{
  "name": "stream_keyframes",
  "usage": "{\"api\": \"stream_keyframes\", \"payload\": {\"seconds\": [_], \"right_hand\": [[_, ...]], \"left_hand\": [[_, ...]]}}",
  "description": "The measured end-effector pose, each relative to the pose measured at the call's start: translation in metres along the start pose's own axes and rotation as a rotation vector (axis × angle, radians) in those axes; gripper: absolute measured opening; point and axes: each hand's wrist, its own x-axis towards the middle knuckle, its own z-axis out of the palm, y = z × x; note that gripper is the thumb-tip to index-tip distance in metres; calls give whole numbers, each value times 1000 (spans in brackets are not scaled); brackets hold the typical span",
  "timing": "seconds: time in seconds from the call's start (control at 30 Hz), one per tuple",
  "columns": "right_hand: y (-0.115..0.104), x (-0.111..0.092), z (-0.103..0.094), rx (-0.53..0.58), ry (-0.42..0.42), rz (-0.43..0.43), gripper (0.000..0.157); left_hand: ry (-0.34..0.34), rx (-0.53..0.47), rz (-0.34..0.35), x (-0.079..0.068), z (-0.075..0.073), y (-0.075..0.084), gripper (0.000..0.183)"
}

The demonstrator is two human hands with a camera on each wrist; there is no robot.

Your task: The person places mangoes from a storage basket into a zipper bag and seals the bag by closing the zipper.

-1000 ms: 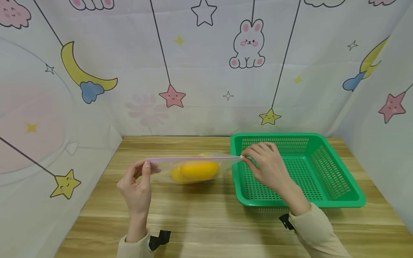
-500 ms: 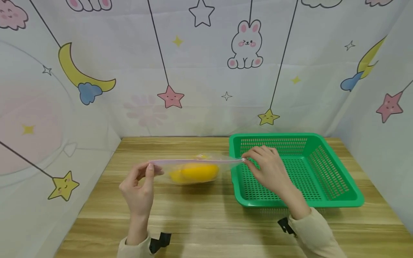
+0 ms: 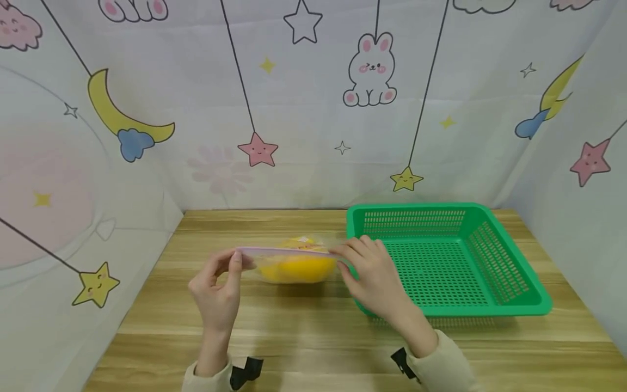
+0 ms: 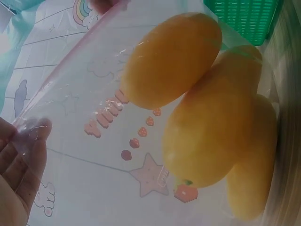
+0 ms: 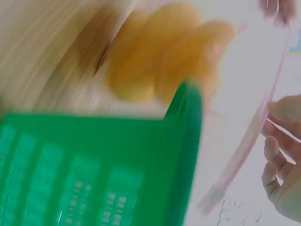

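A clear zip bag point(image 4: 94, 94) with a pink zip strip point(image 3: 284, 251) is held upright over the wooden table point(image 3: 294, 343). Yellow mangoes point(image 3: 306, 268) lie at its bottom; the left wrist view shows three, one mango point(image 4: 207, 132) with a small green stem spot. At the left end of the strip, my left hand point(image 3: 217, 296) pinches the bag between thumb and fingers. My right hand point(image 3: 374, 277) pinches the strip farther right, thumb and forefinger at the edge. Beyond those fingers, a loose stretch of strip point(image 5: 235, 165) runs on in the right wrist view.
A green plastic basket point(image 3: 519, 310) with slotted walls stands at the right of the table, its left rim partly behind my right hand. A white cloth point(image 3: 303, 125) printed with stars, moons and a rabbit hangs behind and at both sides.
My right hand has slid left along the zip strip, away from the basket's inside and nearer the left hand. The left hand has shifted slightly right and down, still pinching its end.
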Motion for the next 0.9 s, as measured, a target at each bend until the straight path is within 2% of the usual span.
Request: {"api": "stream_keyframes", "payload": {"seconds": [0.23,0.43,0.63,0.7,0.8,0.9], "right_hand": [[-23,16,11,23,13,2,25],[-28,20,11,36,7,10,18],[-30,21,11,44,-12,15,13],[-30,21,11,43,-12,11,12],[-29,21,12,46,-10,2,12],[-27,21,12,52,-18,-1,14]], "left_hand": [[-24,-6,29,-4,-2,2,12],[-73,11,59,-5,-5,4,13],[-135,-27,130,-4,-12,0,10],[-181,-49,145,-3,-16,-1,8],[-287,-92,149,1,-23,-2,6],[-421,-141,100,4,-33,-3,13]]}}
